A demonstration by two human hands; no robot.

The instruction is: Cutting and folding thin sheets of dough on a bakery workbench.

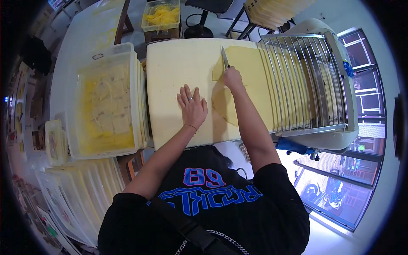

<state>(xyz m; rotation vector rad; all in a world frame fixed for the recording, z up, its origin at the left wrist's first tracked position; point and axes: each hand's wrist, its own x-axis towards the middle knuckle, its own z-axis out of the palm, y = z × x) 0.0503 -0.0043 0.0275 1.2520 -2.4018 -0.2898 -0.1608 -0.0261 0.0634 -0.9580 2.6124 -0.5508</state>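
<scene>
A wide yellow dough sheet (259,91) lies on the pale work surface (170,59), its right part running under the metal bars of a dough sheeter. My right hand (233,79) is closed round the handle of a knife (224,56), whose blade points away from me over the sheet's far left edge. The sheet's left edge is uneven, with a curved outline nearer me. My left hand (194,107) rests flat on the bare surface left of the dough, fingers spread, a ring on one finger. It holds nothing.
The sheeter's metal guard (297,80) stands close at the right. On the left, a clear plastic tub (106,146) dusted yellow tops a stack of tubs. Beyond the far edge sits a bin of yellow scraps (161,16). A black stool (210,5) stands farther back.
</scene>
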